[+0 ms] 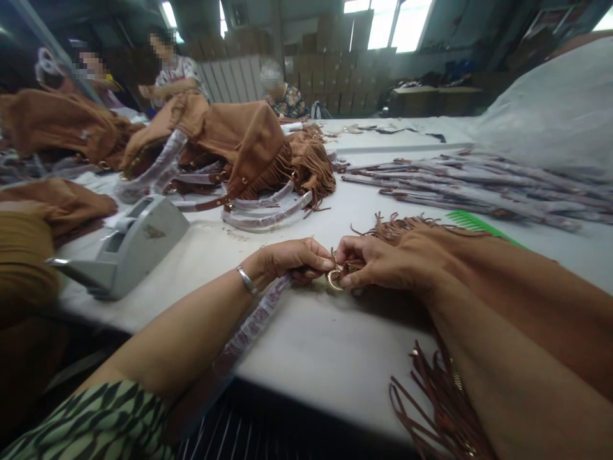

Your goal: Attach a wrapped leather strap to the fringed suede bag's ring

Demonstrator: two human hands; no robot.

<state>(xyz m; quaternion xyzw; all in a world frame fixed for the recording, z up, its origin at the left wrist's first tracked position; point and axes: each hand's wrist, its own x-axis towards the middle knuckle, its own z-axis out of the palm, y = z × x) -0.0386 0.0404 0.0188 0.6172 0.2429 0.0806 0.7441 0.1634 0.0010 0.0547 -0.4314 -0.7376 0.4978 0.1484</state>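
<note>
Near the middle of the view, my left hand [297, 259] pinches the end of a plastic-wrapped strap [258, 319], which hangs down over the table's front edge. A gold ring [334, 280] sits between my two hands. Facing it, my right hand [378, 263] is closed on the ring's other side, by a short brown strap piece. Under my right forearm lies a brown fringed bag [522, 287], with dark tassels [435, 396] hanging at its front. What my fingertips press together is partly hidden.
A grey tape dispenser [138, 246] stands at left on the white table [297, 358]. Behind it are brown fringed bags [253, 147]. Wrapped straps [479, 185] and a green comb [483, 229] lie at right. A sleeved arm [26, 255] is at far left; several people stand or sit beyond.
</note>
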